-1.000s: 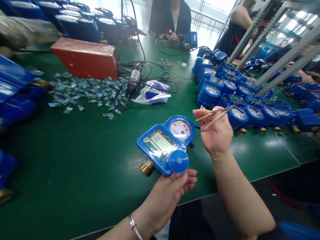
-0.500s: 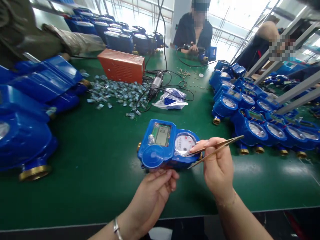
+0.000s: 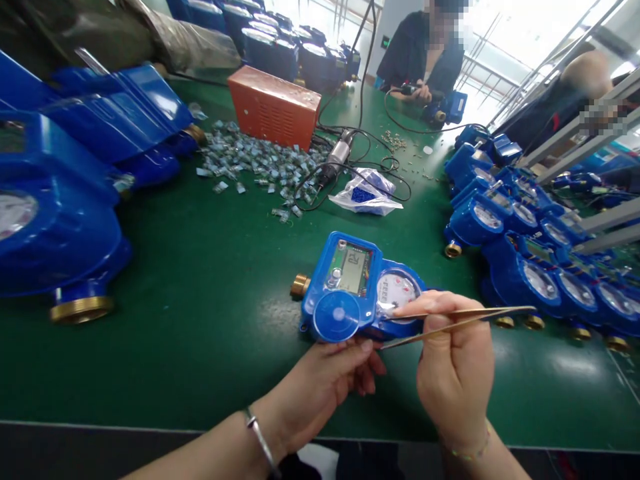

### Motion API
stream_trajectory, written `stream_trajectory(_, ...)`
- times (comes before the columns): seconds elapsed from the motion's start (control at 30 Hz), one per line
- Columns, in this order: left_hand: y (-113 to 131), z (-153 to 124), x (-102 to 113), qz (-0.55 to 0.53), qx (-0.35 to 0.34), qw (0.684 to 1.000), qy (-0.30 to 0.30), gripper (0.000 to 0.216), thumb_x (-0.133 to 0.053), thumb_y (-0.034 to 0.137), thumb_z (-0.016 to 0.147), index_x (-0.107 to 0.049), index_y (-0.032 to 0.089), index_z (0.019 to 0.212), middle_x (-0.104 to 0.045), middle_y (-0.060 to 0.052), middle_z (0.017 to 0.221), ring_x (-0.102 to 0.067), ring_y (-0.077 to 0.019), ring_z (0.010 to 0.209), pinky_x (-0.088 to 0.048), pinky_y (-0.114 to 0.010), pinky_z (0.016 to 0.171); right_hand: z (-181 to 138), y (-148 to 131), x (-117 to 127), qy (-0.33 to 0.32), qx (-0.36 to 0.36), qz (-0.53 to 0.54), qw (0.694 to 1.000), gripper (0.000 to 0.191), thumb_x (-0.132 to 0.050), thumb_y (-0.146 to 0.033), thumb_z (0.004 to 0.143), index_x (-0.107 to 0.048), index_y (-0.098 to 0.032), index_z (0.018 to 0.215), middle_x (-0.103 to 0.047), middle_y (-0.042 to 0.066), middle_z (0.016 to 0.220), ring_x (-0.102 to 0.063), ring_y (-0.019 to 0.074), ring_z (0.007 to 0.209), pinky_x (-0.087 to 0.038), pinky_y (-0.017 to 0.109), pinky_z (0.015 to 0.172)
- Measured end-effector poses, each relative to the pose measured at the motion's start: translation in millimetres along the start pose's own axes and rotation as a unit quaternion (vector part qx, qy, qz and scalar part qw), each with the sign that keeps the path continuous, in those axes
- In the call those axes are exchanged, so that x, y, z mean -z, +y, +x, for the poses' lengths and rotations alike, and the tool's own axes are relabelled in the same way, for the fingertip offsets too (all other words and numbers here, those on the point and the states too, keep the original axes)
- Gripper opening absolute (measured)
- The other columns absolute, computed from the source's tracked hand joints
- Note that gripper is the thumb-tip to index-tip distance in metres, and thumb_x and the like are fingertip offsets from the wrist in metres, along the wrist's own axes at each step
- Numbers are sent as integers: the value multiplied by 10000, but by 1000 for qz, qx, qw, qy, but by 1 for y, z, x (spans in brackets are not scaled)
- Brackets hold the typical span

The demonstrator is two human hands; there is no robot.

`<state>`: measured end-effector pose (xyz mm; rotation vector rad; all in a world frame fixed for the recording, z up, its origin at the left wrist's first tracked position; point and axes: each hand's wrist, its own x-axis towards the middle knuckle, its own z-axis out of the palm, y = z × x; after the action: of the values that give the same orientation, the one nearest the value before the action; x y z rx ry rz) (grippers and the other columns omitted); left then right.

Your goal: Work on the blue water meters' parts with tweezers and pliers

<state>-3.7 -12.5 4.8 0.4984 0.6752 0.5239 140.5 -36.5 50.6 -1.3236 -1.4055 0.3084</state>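
In front of me lies a blue water meter (image 3: 373,257) with a lit display, a round white dial and a round blue cap flipped out at its near side. My left hand (image 3: 340,373) is at the meter's near edge, its thumb along the lower side and its fingers curled, partly hidden beneath. Between thumb and fingers of my right hand (image 3: 455,360) is a pair of tweezers (image 3: 480,313), tips apart and pointing left. The right index finger reaches over the near rim of the dial, beside the upper tweezer arm.
Large blue meters (image 3: 55,213) stand at the left, and rows of meters (image 3: 540,280) at the right. Behind are small clear-and-blue parts (image 3: 260,160), an orange box (image 3: 275,107), a corded power screwdriver (image 3: 336,160) and a bag of blue bits (image 3: 367,193). A co-worker (image 3: 420,60) sits opposite.
The view has shifted, so most things sit farther right. The meter has turned slightly, showing more of its left brass fitting. The tweezers lie more level, and my left thumb is closer against the meter.
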Motion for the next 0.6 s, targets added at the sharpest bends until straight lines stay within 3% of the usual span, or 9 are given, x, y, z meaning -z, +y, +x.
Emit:
stream_trajectory(0.27, 1, -1, 0, -31, 6, 1000, 1, 202, -670, 303, 791, -656, 111, 854, -640, -62, 761, -541, -131, 642, -393, -238, 579, 5, -6, 5, -39, 52, -19, 998, 178, -410, -62, 897, -489, -211, 955, -643, 10, 851, -585, 168, 860, -383, 405, 928)
stream_trajectory(0.5, 0, 0, 1, -42, 11, 999, -2, 195, -668, 298, 795, -651, 124, 882, -631, -57, 795, -559, -145, 690, -403, -236, 576, 9, -7, 10, -86, 30, -14, 996, 196, -406, -52, 897, -494, -222, 940, -638, 6, 868, -576, 171, 892, -357, 416, 951)
stream_trajectory(0.6, 0, -1, 0, -31, 15, 999, -9, 199, -659, 309, 804, -646, 120, 865, -634, -56, 767, -543, -132, 645, -400, -239, 580, 14, -11, 15, -134, 27, -16, 990, 217, -415, -44, 886, -498, -232, 952, -624, 7, 887, -561, 174, 919, -343, 426, 966)
